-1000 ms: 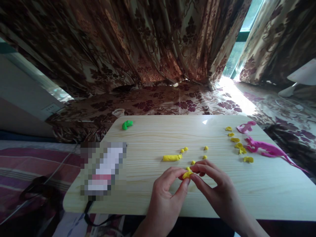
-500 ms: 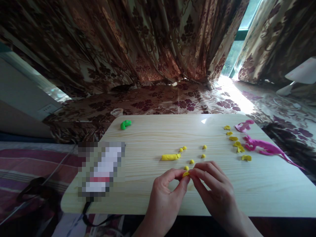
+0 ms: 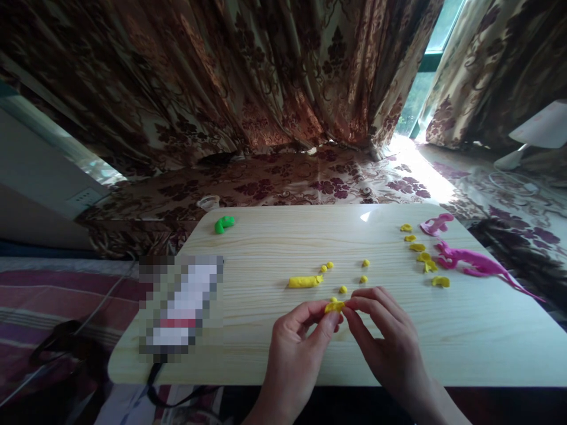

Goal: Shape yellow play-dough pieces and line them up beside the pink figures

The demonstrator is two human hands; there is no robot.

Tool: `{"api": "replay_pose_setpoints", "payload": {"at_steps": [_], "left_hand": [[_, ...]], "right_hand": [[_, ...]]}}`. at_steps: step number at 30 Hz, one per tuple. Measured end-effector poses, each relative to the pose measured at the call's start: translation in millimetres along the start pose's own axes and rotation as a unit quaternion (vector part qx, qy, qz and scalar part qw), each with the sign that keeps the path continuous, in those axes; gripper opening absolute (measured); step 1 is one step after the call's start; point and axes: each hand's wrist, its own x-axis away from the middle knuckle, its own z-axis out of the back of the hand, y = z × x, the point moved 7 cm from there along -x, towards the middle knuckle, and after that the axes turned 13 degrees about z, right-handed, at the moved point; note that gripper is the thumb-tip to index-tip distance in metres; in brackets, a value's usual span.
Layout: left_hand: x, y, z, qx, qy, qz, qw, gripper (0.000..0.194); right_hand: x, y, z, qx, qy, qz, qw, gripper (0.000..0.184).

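Note:
Between my two hands is a small flattened piece of yellow modelling clay (image 3: 333,307). My left hand (image 3: 301,339) pinches it from the left with thumb and forefinger. On its right end, the thumb and forefinger of my right hand (image 3: 387,330) are closed. Just beyond lie small yellow clay balls (image 3: 343,289), several of them scattered on the table. A thick yellow clay roll (image 3: 305,282) with a ragged right end rests to the left of the balls. Thin shaped yellow pieces (image 3: 417,248) form a column at the right.
The pale wooden table (image 3: 257,348) holds a bent green clay piece (image 3: 224,224) at back left. A pixelated object (image 3: 183,307) with a black strap lies at left. At right are a magenta clay figure (image 3: 476,262) with a long tail and a pink clay piece (image 3: 437,224).
The yellow piece in my fingers now shows more of its surface and looks wider. My hands stay in nearly the same place, with the fingers slightly shifted.

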Motion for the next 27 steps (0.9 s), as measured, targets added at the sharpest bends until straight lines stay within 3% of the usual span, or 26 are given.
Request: {"api": "replay_pose_setpoints", "payload": {"at_steps": [5, 8, 12, 15, 22, 27], "left_hand": [[1, 5, 1.5, -0.065, 0.029, -0.036, 0.997, 0.015], [2, 9, -0.4, -0.09, 0.027, -0.062, 0.994, 0.013], [2, 5, -2.5, -0.029, -0.013, -0.042, 0.999, 0.015], [3, 3, -0.4, -0.032, -0.007, -0.051, 0.998, 0.014], [6, 4, -1.7, -0.053, -0.009, -0.052, 0.997, 0.013], [6, 2, -3.2, -0.003, -0.031, -0.016, 0.999, 0.011]], "right_hand": [[-4, 2, 3, 0.028, -0.061, 0.008, 0.998, 0.028], [-9, 1, 2, 0.006, -0.101, 0.005, 0.995, 0.024], [-10, 2, 3, -0.04, -0.081, -0.037, 0.995, 0.018], [-10, 2, 4, -0.036, -0.09, -0.048, 0.994, 0.016], [-22, -5, 7, -0.012, -0.158, 0.012, 0.987, 0.015], [-20, -13, 6, 0.01, -0.145, 0.079, 0.986, 0.015]]}}
